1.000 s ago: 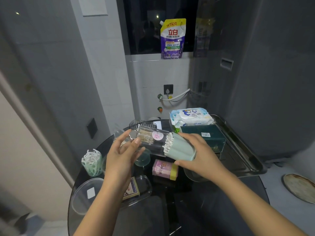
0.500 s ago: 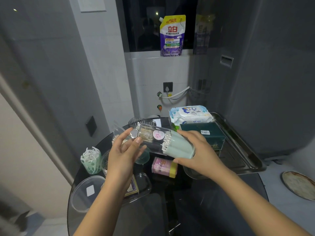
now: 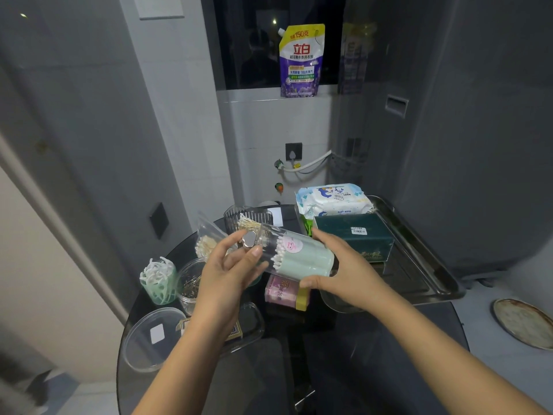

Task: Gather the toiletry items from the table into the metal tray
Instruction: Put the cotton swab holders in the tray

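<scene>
Cotton-swab holder [image 3: 302, 259], gripped by both hands [image 3: 236, 265] [image 3: 344, 271], has apparently edged nearer the metal tray [image 3: 425, 253].

1 head-worn view, forward and down, close over the table [image 3: 374, 369]

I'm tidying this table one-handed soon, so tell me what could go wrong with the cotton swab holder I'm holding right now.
1. The cotton swab holder is held tilted on its side between the left hand and right hand; if its clear lid is loose, swabs could spill.
2. The metal tray already holds a green box and a wipes pack, so setting it down could knock them.
</scene>
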The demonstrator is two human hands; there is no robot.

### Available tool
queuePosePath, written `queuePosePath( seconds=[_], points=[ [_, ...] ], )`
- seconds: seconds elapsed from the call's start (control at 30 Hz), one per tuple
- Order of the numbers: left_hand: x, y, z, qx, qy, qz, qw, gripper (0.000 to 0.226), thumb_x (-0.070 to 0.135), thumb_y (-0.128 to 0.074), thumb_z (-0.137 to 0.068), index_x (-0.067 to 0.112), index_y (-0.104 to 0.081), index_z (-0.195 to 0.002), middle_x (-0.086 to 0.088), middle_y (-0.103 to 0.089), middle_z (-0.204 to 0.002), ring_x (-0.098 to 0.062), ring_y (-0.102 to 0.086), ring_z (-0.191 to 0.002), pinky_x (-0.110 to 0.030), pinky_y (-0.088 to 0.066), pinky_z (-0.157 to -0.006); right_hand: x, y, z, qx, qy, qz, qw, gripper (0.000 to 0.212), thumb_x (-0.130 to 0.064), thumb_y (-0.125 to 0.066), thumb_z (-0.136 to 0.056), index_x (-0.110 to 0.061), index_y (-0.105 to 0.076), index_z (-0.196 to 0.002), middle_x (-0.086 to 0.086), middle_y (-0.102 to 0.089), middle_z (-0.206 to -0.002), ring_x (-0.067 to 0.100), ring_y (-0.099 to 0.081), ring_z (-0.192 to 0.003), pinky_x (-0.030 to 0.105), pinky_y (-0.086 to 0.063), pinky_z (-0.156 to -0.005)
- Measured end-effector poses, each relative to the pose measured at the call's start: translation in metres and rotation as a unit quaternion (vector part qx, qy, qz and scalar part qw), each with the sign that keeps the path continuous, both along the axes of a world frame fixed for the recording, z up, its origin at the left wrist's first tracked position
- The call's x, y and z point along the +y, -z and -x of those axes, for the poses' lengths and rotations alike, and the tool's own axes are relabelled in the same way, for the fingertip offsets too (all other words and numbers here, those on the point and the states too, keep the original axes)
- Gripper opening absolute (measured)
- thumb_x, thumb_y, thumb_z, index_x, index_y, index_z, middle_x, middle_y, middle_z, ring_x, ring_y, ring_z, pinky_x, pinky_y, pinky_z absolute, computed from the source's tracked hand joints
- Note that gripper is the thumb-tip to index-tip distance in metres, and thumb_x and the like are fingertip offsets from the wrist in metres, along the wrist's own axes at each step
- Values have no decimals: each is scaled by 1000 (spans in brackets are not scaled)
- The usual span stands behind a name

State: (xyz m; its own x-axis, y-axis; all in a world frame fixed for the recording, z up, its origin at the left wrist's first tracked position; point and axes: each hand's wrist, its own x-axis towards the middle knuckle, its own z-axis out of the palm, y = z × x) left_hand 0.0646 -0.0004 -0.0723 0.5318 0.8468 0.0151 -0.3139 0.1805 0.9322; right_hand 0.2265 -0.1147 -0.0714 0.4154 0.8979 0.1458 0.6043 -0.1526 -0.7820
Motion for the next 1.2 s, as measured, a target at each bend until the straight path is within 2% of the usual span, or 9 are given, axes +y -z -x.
queuePosePath(
  seconds=[0.3,0.4,0.57,0.67,0.77,0.83,0.97,1.1,1.2],
  points=[
    [-5,2,-9,51,22,-44,997,39,5,-70,-77,19,-61,-113,-8,-67,-95,-15,-70,-76,-24,-57,-67,5,8,9,27,-20,8,999,103,-33,-83,-63,-33,-21,-145,-5,-25,-146,1,-27,-123,17,-26,-97],
    [-7,1,-12,58,42,-49,996,44,14,-74,-70,20,-63,-111,-14,-65,-104,-21,-70,-86,-31,-57,-77,6,12,6,24,1,-7,1000,95,-33,-84,-62,-33,-31,-141,-3,-34,-139,4,-36,-120,7,-30,-87],
    [-13,-5,-27,27,83,-40,995,40,11,-59,-88,21,-57,-126,0,-71,-99,-6,-70,-86,-18,-56,-74,-1,4,-5,35,32,-43,998,77,-33,-84,-62,-36,-44,-127,-6,-50,-124,8,-51,-107,11,-40,-80],
    [-21,-13,-48,16,141,4,990,43,26,-54,-90,16,-52,-132,-3,-72,-107,-15,-70,-98,-26,-57,-82,-11,-6,-14,103,45,-88,990,66,-27,-83,-65,-39,-48,-120,-12,-58,-115,3,-57,-98,10,-48,-70],
    [-33,-23,-75,85,264,79,957,67,61,-46,-80,18,-52,-131,-12,-66,-122,-26,-65,-107,-42,-55,-86,-21,-9,-27,144,72,-119,980,65,-30,-81,-68,-41,-48,-122,-16,-60,-117,5,-59,-105,23,-50,-87],
    [-40,-27,-92,90,340,134,926,75,70,-44,-76,21,-49,-133,-15,-59,-129,-34,-61,-114,-53,-48,-95,-27,-10,-37,175,78,-135,972,63,-31,-80,-69,-41,-48,-122,-16,-62,-117,6,-60,-107,28,-49,-93],
    [-50,-37,-129,25,338,190,922,63,54,-57,-81,17,-51,-131,-17,-60,-127,-35,-63,-109,-52,-53,-89,-41,-12,-61,188,78,-133,970,70,-43,-76,-65,-38,-47,-129,-13,-63,-120,8,-61,-109,33,-50,-95],
    [-63,-45,-165,63,324,108,938,43,43,-57,-86,16,-59,-118,-10,-69,-107,-26,-66,-99,-47,-53,-89,-54,-15,-89,88,149,-117,978,58,-33,-74,-75,-31,-50,-128,-8,-55,-124,8,-51,-116,27,-41,-100],
    [-72,-49,-195,91,331,72,936,34,42,-53,-89,16,-64,-107,-8,-71,-100,-25,-66,-96,-48,-47,-99,-59,-17,-114,107,160,-135,972,58,-23,-76,-74,-25,-52,-127,-8,-59,-122,4,-55,-110,22,-45,-95]
  ],
)
